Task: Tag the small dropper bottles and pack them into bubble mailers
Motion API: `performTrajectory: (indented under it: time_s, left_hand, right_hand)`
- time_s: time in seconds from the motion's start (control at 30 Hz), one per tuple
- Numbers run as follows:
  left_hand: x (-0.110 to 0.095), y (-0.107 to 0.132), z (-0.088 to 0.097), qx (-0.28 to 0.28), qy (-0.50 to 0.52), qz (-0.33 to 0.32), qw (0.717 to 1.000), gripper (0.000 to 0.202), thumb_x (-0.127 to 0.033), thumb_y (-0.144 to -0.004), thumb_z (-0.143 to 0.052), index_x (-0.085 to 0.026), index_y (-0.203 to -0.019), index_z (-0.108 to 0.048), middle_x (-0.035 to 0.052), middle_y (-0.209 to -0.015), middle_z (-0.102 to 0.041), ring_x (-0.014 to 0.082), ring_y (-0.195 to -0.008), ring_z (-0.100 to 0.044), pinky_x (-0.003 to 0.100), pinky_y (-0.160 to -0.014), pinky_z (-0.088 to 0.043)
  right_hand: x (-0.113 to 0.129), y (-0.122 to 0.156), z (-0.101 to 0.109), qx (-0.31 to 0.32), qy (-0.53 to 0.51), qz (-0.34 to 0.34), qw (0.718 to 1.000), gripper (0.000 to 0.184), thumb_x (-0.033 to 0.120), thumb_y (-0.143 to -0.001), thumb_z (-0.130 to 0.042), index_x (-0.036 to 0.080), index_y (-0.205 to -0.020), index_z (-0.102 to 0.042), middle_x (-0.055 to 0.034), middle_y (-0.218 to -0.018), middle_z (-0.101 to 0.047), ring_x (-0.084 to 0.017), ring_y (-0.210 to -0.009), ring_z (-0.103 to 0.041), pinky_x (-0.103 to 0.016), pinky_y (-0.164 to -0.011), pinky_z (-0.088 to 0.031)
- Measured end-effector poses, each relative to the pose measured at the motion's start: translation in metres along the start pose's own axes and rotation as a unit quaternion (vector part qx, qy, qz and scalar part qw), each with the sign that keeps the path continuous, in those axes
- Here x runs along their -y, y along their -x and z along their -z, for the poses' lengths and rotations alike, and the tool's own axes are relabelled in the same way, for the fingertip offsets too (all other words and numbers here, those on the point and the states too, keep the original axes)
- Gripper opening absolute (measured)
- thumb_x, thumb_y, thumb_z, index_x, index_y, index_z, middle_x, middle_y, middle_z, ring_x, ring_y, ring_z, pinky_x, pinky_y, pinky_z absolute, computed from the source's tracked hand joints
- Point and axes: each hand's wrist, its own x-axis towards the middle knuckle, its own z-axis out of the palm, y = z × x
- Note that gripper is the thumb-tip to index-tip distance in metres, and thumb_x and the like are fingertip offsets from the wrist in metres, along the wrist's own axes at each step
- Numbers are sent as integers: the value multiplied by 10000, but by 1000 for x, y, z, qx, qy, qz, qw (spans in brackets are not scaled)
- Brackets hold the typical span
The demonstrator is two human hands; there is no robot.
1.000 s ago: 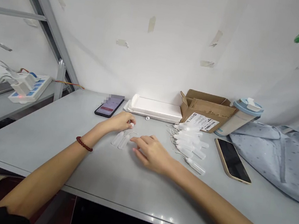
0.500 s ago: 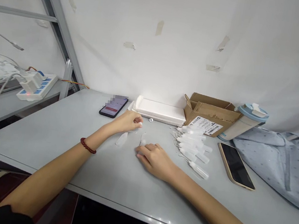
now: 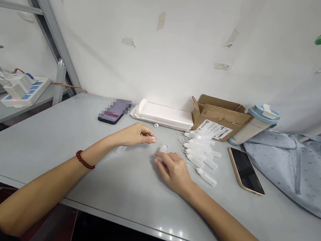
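My left hand (image 3: 136,134) rests on the grey table (image 3: 126,188) with its fingertips pinched on a small white cap (image 3: 153,138). My right hand (image 3: 175,169) lies just to the right, fingers curled round a small clear plastic bottle (image 3: 163,148) that stands by its fingertips. Another clear bottle (image 3: 120,149) lies on the table beside my left wrist. A pile of several similar bottles with thin strings (image 3: 200,150) sits right of my right hand. A red bead bracelet (image 3: 84,160) is on my left wrist.
At the back of the table lie a phone (image 3: 113,112), stacked white trays (image 3: 164,116), an open cardboard box (image 3: 220,116) and a lidded cup (image 3: 254,125). A second phone (image 3: 246,170) and blue cloth (image 3: 301,167) lie on the right. A power strip (image 3: 23,88) sits left.
My right hand took one of the two bottles from the table and moved it right. My left hand slid right with the cap. One bottle stays by my left wrist.
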Motion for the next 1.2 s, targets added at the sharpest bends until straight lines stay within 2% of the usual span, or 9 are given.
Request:
performTrajectory:
  time_s: [0.17, 0.3, 0.5, 0.6, 0.77, 0.93, 1.1, 1.2]
  left_hand:
    - [3, -2, 2, 71, 26, -6, 997, 339, -396, -800, -530, -178, -1013, -677, 23, -789, -645, 141, -720, -548, 232, -647, -411]
    - [3, -3, 2, 88, 64, -7, 994, 354, -388, -816, -517, -181, -1067, -657, 33, -860, -647, 124, -707, -536, 241, -684, -432]
    - [1, -2, 0, 114, 121, -3, 986, 327, -375, -806, -539, -189, -1046, -658, 68, -1091, -625, 129, -770, -542, 255, -725, -450]
    - [1, -1, 1, 129, 129, -13, 983, 322, -356, -808, -543, -196, -1067, -647, 69, -1058, -628, 138, -801, -535, 261, -744, -444]
    - [1, 0, 4, 147, 104, -36, 983, 339, -359, -827, -523, -207, -1114, -619, 39, -899, -613, 137, -777, -513, 266, -750, -419]
    - [3, 0, 5, 157, 88, -37, 983, 365, -392, -819, -530, -190, -1108, -623, 42, -846, -595, 151, -778, -510, 271, -741, -415]
    - [3, 0, 7, 153, 87, -40, 984, 348, -382, -825, -523, -190, -1094, -630, 13, -735, -553, 134, -723, -498, 246, -694, -403]
    - [0, 2, 7, 150, 80, -36, 985, 319, -373, -827, -513, -192, -1057, -639, 9, -736, -560, 131, -725, -505, 237, -691, -399]
  right_hand:
    - [1, 2, 1, -35, 0, 16, 999, 210, 252, -913, -395, 171, -946, -586, -17, -630, -591, -133, -580, -527, -270, -627, -376]
    - [1, 2, 1, -50, -9, 36, 998, 201, 238, -909, -400, 168, -953, -583, -33, -655, -607, -144, -607, -545, -276, -622, -400]
    - [4, 2, 3, -7, -49, 85, 995, 200, 280, -902, -420, 175, -985, -569, -56, -734, -616, -154, -670, -547, -260, -604, -425]
    - [5, 3, 4, 0, -40, 96, 995, 197, 284, -901, -422, 172, -952, -576, -49, -709, -595, -151, -655, -529, -256, -587, -420]
    - [4, 3, 3, -7, -48, 71, 996, 166, 262, -890, -429, 176, -923, -567, -38, -689, -577, -145, -639, -516, -250, -573, -417]
    - [5, 3, 3, -21, -100, 39, 994, 108, 223, -868, -426, 196, -909, -522, -25, -722, -564, -122, -609, -527, -243, -577, -434]
    - [2, 3, 3, -34, -157, -54, 986, 59, 217, -857, -418, 210, -906, -451, -14, -767, -570, -118, -602, -537, -245, -567, -435]
    - [1, 2, 2, -35, -170, -101, 980, 52, 226, -873, -384, 210, -907, -420, 5, -718, -542, -122, -567, -517, -245, -537, -408]
